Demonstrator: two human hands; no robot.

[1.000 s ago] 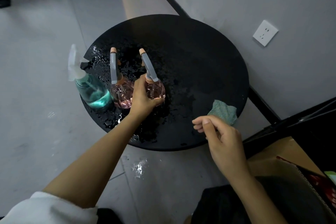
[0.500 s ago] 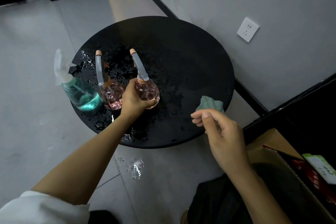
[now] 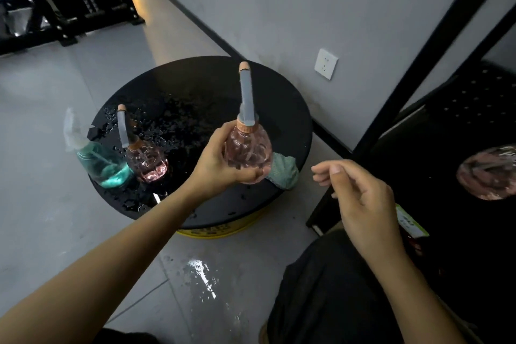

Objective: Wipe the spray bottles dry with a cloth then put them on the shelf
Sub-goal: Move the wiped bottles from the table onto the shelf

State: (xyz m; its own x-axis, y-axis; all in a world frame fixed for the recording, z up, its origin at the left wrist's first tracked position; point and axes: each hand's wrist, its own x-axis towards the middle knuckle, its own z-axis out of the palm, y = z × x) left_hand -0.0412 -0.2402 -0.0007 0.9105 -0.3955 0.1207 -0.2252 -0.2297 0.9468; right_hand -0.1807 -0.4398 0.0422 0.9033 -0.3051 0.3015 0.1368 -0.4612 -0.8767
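The left hand (image 3: 220,167) grips a pink spray bottle (image 3: 248,148) round its bulbous body and holds it clear of the round black bench (image 3: 195,86). The bottle is upright, its long grey nozzle pointing up and away from the person. The right hand (image 3: 360,198) holds nothing; its fingers are loosely curled, thumb and forefinger apart. The green cloth (image 3: 283,172) lies crumpled on the bench's near right edge, just beside the held bottle and between the two hands. It lies to the left of the right hand, which is the only free hand. Judgement: this bottle is not yet wiped, and the next move calls for the right hand to take up the cloth. A second pink bottle (image 3: 146,160) and a teal bottle (image 3: 103,165) stand on the wet left part of the bench. The dark shelf (image 3: 446,126) stands to the right, carrying what appears to be another pink bottle (image 3: 487,172).
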